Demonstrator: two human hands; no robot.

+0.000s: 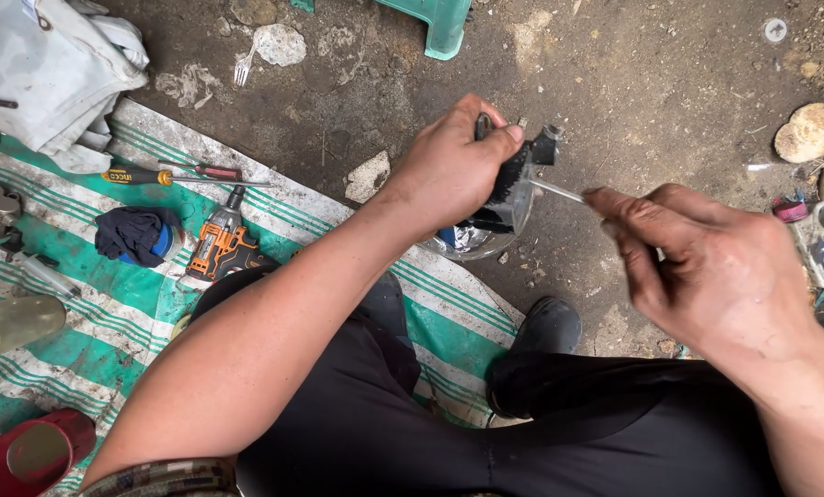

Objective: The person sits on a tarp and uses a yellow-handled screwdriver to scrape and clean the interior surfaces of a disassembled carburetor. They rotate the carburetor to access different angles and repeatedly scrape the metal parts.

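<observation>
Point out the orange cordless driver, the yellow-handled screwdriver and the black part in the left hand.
orange cordless driver (218, 247), head view, on its body.
yellow-handled screwdriver (136, 176), head view, on its handle.
black part (511, 175), head view, on its upper body.

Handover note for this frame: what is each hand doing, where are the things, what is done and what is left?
Left hand: gripping a black mechanical part over a clear bowl on the dirt ground.
Right hand: pinching a thin metal rod, its tip at the part.
Nearby on the striped tarp: orange cordless driver, screwdriver.
Done: part lifted, rod at it.
Left: whether the rod is inside the part cannot be told.
</observation>
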